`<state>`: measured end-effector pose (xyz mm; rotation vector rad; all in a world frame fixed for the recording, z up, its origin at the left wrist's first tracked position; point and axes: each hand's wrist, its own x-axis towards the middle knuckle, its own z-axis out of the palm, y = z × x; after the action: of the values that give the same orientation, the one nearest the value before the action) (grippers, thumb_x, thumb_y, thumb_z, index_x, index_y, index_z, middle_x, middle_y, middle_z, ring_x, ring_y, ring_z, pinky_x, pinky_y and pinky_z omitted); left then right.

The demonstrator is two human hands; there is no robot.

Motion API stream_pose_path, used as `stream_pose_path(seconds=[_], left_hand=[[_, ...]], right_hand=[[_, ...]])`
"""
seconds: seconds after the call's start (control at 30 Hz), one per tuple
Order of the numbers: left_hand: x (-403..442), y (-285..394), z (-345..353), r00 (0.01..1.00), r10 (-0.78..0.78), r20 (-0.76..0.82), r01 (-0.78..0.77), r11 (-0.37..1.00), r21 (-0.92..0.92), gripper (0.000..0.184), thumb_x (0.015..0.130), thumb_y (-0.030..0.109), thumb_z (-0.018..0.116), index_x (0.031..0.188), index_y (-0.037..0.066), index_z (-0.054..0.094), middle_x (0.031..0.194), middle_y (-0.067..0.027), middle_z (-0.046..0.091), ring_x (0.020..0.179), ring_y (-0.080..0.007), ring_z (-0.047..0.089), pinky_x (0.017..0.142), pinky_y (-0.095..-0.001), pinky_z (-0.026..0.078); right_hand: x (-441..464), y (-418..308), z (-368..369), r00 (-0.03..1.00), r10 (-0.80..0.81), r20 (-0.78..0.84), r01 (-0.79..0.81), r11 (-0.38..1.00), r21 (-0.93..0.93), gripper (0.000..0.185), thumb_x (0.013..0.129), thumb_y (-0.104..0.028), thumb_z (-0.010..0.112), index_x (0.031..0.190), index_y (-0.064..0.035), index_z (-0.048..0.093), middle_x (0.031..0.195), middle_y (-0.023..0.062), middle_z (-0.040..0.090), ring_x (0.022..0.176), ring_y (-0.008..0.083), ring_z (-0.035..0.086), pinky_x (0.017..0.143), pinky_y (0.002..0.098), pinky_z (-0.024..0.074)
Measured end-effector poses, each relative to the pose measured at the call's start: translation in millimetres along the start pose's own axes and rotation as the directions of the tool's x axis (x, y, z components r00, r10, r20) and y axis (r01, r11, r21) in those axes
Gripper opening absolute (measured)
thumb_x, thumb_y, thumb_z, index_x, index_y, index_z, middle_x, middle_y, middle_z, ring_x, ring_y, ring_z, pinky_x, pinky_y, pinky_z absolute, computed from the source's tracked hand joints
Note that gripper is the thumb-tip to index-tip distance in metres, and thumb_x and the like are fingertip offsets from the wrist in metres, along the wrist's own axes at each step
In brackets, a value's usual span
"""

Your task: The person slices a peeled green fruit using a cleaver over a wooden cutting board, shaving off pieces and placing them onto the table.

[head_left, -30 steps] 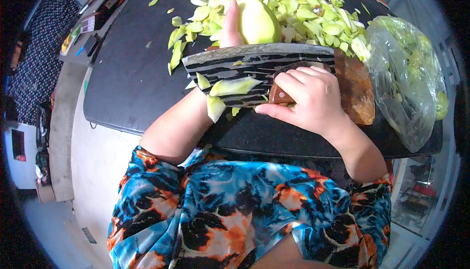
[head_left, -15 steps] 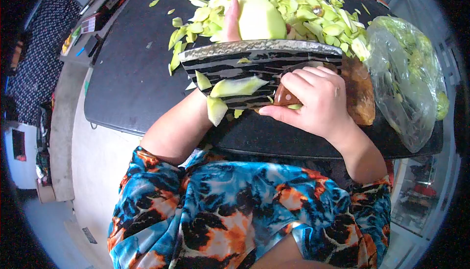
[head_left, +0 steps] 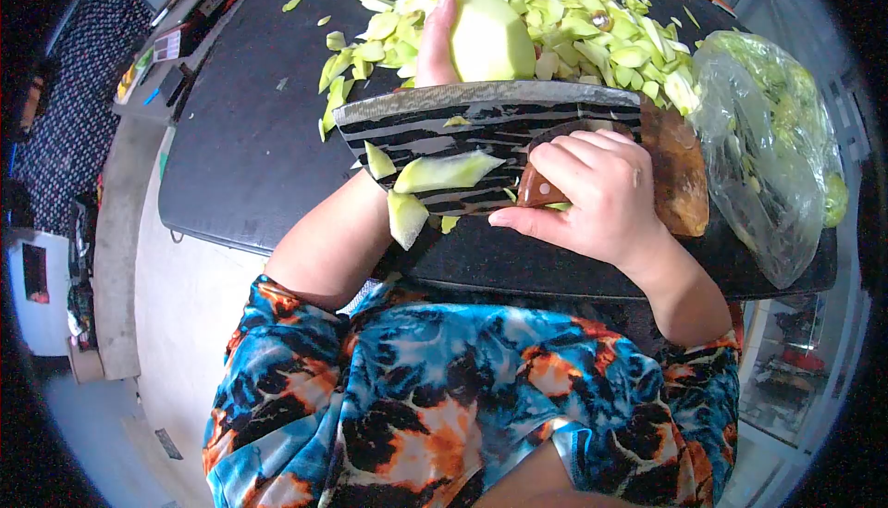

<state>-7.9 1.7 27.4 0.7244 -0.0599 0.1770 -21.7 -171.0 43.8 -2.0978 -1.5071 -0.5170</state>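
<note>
My left hand (head_left: pixel 438 41) is closed around a peeled pale-green fruit (head_left: pixel 493 38), thumb along its left side; the other fingers are mostly hidden behind it. With my right hand (head_left: pixel 592 189) I grip the brown riveted handle (head_left: pixel 536 187) of a broad cleaver (head_left: pixel 435 110). Its dark, streaked blade lies across my left wrist in view, edge toward the fruit. I cannot tell whether the edge touches the fruit. A few pale-green slices (head_left: pixel 449 171) cling to the blade's face, one (head_left: pixel 407 218) overhanging its near edge.
Heaped green peels and slices (head_left: pixel 592 27) cover the far part of the black table (head_left: pixel 240 138). On the right, a clear plastic bag (head_left: pixel 758 156) holds green produce. A brown wooden board (head_left: pixel 678 175) shows beside my right hand.
The cleaver has drawn slightly toward me, away from the fruit. More of the fruit's lower side shows, and it has tilted a little in my left hand.
</note>
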Motion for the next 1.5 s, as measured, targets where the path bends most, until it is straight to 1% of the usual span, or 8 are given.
stream_pose_path(seconds=[0.57,0.63,0.8,0.93,1.07,1.17,1.37,1.5], left_hand=[[4.2,4.6,0.3,0.998,0.067,-0.006,-0.066,0.995,0.069,0.06,0.086,0.054,0.046,0.129,0.012,0.044,0.107,-0.0122,0.058,0.095,-0.0238,0.059,0.083,-0.0406,0.05],[-2.8,7.9,5.4,1.0,-0.007,0.02,0.008,0.999,-0.045,0.054,0.083,0.055,0.051,0.123,0.02,0.049,0.112,-0.0083,0.054,0.1,-0.0236,0.053,0.087,-0.0417,0.044],[-0.6,4.3,7.6,0.995,0.079,-0.056,-0.077,0.996,0.036,0.056,0.084,0.056,0.047,0.123,0.016,0.048,0.113,-0.0075,0.055,0.101,-0.0236,0.056,0.085,-0.041,0.047],[-4.2,4.1,8.8,0.997,0.055,-0.049,-0.048,0.99,0.132,0.058,0.081,0.06,0.046,0.115,0.013,0.051,0.107,-0.0073,0.059,0.092,-0.0241,0.06,0.074,-0.0443,0.051],[-0.4,5.8,4.4,0.995,0.077,-0.063,-0.066,0.984,0.164,0.062,0.081,0.062,0.043,0.119,0.013,0.049,0.105,-0.0114,0.06,0.091,-0.0277,0.06,0.073,-0.0443,0.051],[0.8,0.1,1.4,0.997,0.076,-0.021,-0.077,0.997,-0.024,0.06,0.082,0.059,0.048,0.114,0.009,0.051,0.101,-0.0101,0.061,0.094,-0.026,0.06,0.082,-0.041,0.048],[-14.3,23.2,5.4,0.929,-0.276,0.245,0.328,0.922,-0.205,0.066,0.078,0.063,0.051,0.11,0.006,0.052,0.099,-0.0126,0.06,0.087,-0.0239,0.06,0.08,-0.0385,0.05],[-7.6,8.7,-2.3,0.96,-0.257,0.114,0.272,0.951,-0.148,0.07,0.078,0.064,0.05,0.119,0.008,0.049,0.113,-0.0142,0.056,0.1,-0.0277,0.056,0.089,-0.0433,0.045]], right_hand=[[3.0,19.3,-5.1,0.995,0.065,-0.071,-0.067,0.997,-0.032,0.044,0.068,-0.05,0.069,0.064,-0.0108,0.05,0.058,0.0052,0.055,0.056,0.0252,0.058,0.051,0.0356,0.0449],[3.6,23.0,-8.3,0.994,0.079,-0.078,-0.085,0.994,-0.07,0.044,0.068,-0.05,0.069,0.063,-0.0107,0.05,0.058,0.0054,0.055,0.056,0.0251,0.058,0.052,0.0348,0.045],[4.5,39.2,-15.3,0.939,0.335,-0.076,-0.336,0.942,-0.001,0.039,0.072,-0.045,0.07,0.067,-0.0085,0.057,0.059,0.0074,0.058,0.053,0.0266,0.059,0.048,0.0347,0.0447],[0.6,72.8,-21.6,0.844,0.516,-0.146,-0.483,0.85,0.21,0.033,0.081,-0.032,0.066,0.069,-0.002,0.057,0.053,0.0051,0.051,0.047,0.0104,0.043,0.045,0.0285,0.035],[1.9,60.9,-24.4,0.88,0.442,-0.173,-0.411,0.892,0.188,0.035,0.081,-0.028,0.067,0.066,-0.0008,0.051,0.05,0.0015,0.04,0.048,0.0086,0.034,0.044,0.0272,0.0308],[2.8,31.4,-23.7,0.933,0.358,-0.043,-0.347,0.923,0.165,0.041,0.074,-0.039,0.071,0.063,-0.0055,0.05,0.052,0.0049,0.049,0.046,0.0182,0.049,0.046,0.03,0.0385],[4.4,9.9,-13.8,0.997,0.04,-0.065,-0.038,0.999,0.032,0.043,0.068,-0.049,0.07,0.062,-0.0111,0.051,0.057,0.0048,0.054,0.055,0.0247,0.057,0.052,0.0352,0.0446],[4.3,18.4,-16.4,0.995,0.06,-0.086,-0.061,0.998,-0.012,0.042,0.07,-0.048,0.069,0.063,-0.0106,0.05,0.057,0.0057,0.054,0.056,0.0262,0.058,0.052,0.0363,0.0447]])
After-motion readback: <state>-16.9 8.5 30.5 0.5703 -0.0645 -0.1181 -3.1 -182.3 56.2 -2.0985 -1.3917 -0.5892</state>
